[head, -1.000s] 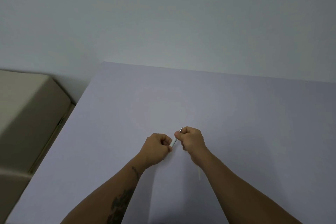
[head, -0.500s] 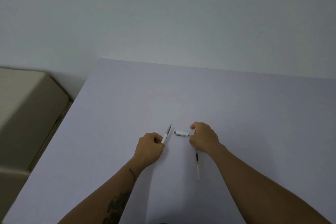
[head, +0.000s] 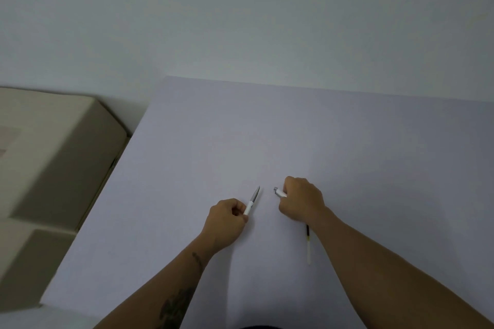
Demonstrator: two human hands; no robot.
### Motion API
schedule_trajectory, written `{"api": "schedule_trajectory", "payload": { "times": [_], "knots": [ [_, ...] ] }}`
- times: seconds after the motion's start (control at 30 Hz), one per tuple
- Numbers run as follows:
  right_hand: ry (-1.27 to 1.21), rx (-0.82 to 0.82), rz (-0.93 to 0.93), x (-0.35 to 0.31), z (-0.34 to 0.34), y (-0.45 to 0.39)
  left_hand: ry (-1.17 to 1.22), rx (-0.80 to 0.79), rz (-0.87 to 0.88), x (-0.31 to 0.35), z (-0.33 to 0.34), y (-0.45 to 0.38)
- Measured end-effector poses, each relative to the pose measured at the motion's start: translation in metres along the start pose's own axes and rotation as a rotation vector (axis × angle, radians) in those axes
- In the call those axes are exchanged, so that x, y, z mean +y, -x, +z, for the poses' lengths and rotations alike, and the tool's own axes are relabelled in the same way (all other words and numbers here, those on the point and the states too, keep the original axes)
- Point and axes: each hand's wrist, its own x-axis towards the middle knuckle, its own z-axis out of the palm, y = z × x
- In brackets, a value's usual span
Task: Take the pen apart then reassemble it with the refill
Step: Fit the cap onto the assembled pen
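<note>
The pen is in two pieces over a pale lilac table point(head: 267, 128). My left hand point(head: 226, 222) is closed on the white front barrel point(head: 252, 200), whose grey tip points up and away from me. My right hand point(head: 300, 201) grips the short white rear piece point(head: 279, 192); only its left end sticks out of my fist. A thin refill point(head: 308, 244), dark at the top and white lower down, lies on the table just under my right wrist, partly hidden by it.
A beige box-like unit point(head: 53, 155) stands beside the table's left edge, lower than the tabletop. A plain pale wall point(head: 240, 21) rises behind the table's far edge.
One second ago both hands held the pen together. They have pulled apart, each with one piece, and the refill now lies uncovered on the table. Since half a second ago little has moved.
</note>
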Motion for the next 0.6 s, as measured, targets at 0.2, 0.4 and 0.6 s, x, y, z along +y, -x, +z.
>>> {"api": "schedule_trajectory", "payload": {
  "times": [0.2,0.4,0.6],
  "knots": [
    [-0.909,0.01,0.219,-0.022,-0.022,0.006,-0.046,-0.017,0.032,-0.006,-0.002,0.002],
    [-1.092,0.026,0.198,-0.042,-0.033,0.027,-0.06,-0.027,0.095,-0.005,-0.003,0.008],
    [-1.032,0.064,0.2,-0.051,-0.032,0.047,-0.055,-0.03,0.14,-0.003,-0.007,0.019]
  ]
}}
